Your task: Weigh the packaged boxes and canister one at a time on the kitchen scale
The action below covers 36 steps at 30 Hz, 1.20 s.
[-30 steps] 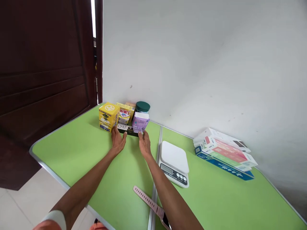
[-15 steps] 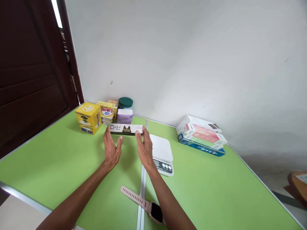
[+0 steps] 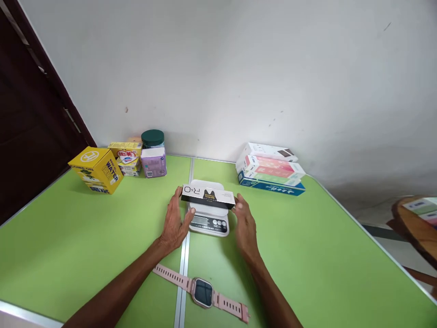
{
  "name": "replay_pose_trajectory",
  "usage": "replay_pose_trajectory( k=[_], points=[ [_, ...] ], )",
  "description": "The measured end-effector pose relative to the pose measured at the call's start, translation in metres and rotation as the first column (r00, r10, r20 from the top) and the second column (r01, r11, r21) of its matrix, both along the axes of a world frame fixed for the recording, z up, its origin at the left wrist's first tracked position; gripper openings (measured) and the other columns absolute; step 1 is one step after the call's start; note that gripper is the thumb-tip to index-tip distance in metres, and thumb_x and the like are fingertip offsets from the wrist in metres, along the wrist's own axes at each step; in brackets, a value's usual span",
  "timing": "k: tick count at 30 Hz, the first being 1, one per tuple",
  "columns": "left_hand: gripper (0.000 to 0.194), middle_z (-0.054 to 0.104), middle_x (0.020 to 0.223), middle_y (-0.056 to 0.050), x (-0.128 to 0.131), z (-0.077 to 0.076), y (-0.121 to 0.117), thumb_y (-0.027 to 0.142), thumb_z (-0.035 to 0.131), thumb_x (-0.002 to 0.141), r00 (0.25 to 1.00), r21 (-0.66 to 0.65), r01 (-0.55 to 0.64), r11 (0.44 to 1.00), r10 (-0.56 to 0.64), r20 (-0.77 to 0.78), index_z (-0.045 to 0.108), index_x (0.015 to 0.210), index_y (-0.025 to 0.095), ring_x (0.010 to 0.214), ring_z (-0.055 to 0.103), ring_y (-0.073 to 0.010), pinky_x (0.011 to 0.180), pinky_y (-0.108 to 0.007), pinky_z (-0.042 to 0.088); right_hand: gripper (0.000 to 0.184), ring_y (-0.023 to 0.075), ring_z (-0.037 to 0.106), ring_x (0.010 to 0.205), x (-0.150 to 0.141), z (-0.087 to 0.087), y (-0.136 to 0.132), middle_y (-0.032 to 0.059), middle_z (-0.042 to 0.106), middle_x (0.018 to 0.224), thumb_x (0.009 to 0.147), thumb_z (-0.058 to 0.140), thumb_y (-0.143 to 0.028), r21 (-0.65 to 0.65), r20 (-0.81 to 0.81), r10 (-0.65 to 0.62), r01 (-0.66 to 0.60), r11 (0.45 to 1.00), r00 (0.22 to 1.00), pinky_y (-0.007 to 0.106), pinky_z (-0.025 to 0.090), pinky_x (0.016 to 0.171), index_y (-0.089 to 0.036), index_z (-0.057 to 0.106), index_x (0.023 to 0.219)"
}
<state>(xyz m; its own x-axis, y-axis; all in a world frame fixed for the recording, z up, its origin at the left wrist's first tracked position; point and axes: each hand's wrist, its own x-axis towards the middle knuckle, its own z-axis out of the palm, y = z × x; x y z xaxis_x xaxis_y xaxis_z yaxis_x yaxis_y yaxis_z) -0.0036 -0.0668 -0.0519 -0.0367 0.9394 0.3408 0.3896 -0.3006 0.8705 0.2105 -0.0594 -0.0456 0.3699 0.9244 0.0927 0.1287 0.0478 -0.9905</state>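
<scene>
A long white-and-black toothpaste-style box (image 3: 223,197), printed with a cat-like shape, lies level over the pan of a white digital kitchen scale (image 3: 209,230). Whether it rests on the pan or hovers just above is hard to tell. My left hand (image 3: 175,223) grips the box's left end, fingers behind it and thumb apart in front. At the right end, the fingers of my right hand (image 3: 246,225) hold the other tip. Below the scale's display, a pink-strapped smartwatch (image 3: 203,291) lies on the green table (image 3: 307,264).
At the back left stand a yellow carton (image 3: 97,171), smaller yellow boxes (image 3: 128,157), a purple pack (image 3: 153,163) and a green-lidded jar (image 3: 153,137). Several long boxes (image 3: 273,169) are stacked by the wall on the right. A wooden stool (image 3: 414,228) stands beyond the table's right edge.
Both hands have lifted the long box from beside the yellow carton and purple pack and carried it right, over the scale. The view has turned right, showing the whole watch.
</scene>
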Motion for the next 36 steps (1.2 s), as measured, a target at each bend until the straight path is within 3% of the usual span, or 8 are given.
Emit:
replay_pose_trajectory(
  k=[2,4,8,13,20,26,36],
  points=[
    [0.079,0.037,0.169,-0.021,-0.007,0.000,0.003,0.061,0.049,0.103,0.997,-0.066,0.000,0.998,0.005,0.080,0.022,0.166,0.022,0.156,0.039,-0.0349,0.128,-0.060,0.031,0.090,0.0332,0.060,0.139,0.005,-0.012,0.006,0.0178,0.062,0.151,0.094,0.047,-0.081,0.002,-0.171,-0.045,0.046,0.999,0.984,0.055,0.043,0.120,-0.016,0.049,0.157],
    [0.081,0.040,0.167,-0.022,-0.014,0.000,0.006,0.066,0.048,0.102,0.989,-0.143,0.018,0.990,0.003,0.148,0.023,0.166,0.022,0.151,0.047,-0.0355,0.124,-0.060,0.037,0.089,0.0334,0.064,0.134,0.010,-0.020,0.010,0.0203,0.065,0.146,0.093,0.051,-0.080,0.008,-0.225,-0.058,0.061,0.998,0.973,0.054,0.046,0.117,-0.013,0.053,0.152],
    [0.085,0.041,0.166,-0.022,-0.020,0.002,0.009,0.070,0.049,0.100,0.986,-0.194,0.074,0.978,-0.042,0.162,0.024,0.166,0.023,0.149,0.048,-0.0362,0.123,-0.061,0.038,0.079,0.0331,0.064,0.134,0.016,-0.024,0.010,0.0191,0.067,0.144,0.095,0.053,-0.077,0.039,-0.116,-0.043,0.048,0.998,0.992,0.055,0.045,0.118,-0.016,0.062,0.145],
    [0.086,0.039,0.167,-0.022,-0.020,0.004,0.008,0.068,0.049,0.100,0.987,-0.205,0.064,0.977,-0.031,0.160,0.019,0.168,0.023,0.149,0.048,-0.0355,0.123,-0.062,0.037,0.083,0.0333,0.065,0.133,0.013,-0.022,0.010,0.0214,0.067,0.142,0.098,0.048,-0.077,0.034,-0.155,-0.075,0.081,0.996,0.985,0.056,0.047,0.116,-0.013,0.058,0.149],
    [0.081,0.040,0.167,-0.020,-0.017,0.001,0.006,0.061,0.049,0.103,0.991,-0.172,0.055,0.984,-0.032,0.133,0.018,0.168,0.025,0.150,0.046,-0.0345,0.124,-0.061,0.036,0.073,0.0331,0.063,0.136,0.015,-0.021,0.002,0.0154,0.067,0.146,0.102,0.040,-0.073,0.030,-0.063,-0.017,0.018,0.999,0.998,0.056,0.049,0.115,-0.022,0.057,0.152],
    [0.076,0.040,0.167,-0.019,-0.013,0.001,0.004,0.055,0.048,0.106,0.995,-0.175,0.047,0.983,-0.031,0.094,0.016,0.169,0.027,0.148,0.049,-0.0332,0.122,-0.059,0.039,0.070,0.0319,0.066,0.132,0.020,-0.021,0.000,0.0139,0.067,0.146,0.103,0.042,-0.072,-0.030,-0.058,-0.002,0.000,1.000,0.998,0.051,0.053,0.112,-0.023,0.059,0.150],
    [0.080,0.042,0.167,-0.017,-0.016,0.015,0.007,0.061,0.046,0.104,0.997,-0.263,0.079,0.962,-0.077,0.018,0.017,0.169,0.026,0.147,0.050,-0.0334,0.123,-0.055,0.039,0.075,0.0329,0.064,0.132,0.017,-0.020,0.001,0.0124,0.070,0.141,0.101,0.035,-0.078,-0.015,-0.042,-0.032,0.031,0.999,0.999,0.054,0.050,0.111,-0.024,0.063,0.145]
  ],
)
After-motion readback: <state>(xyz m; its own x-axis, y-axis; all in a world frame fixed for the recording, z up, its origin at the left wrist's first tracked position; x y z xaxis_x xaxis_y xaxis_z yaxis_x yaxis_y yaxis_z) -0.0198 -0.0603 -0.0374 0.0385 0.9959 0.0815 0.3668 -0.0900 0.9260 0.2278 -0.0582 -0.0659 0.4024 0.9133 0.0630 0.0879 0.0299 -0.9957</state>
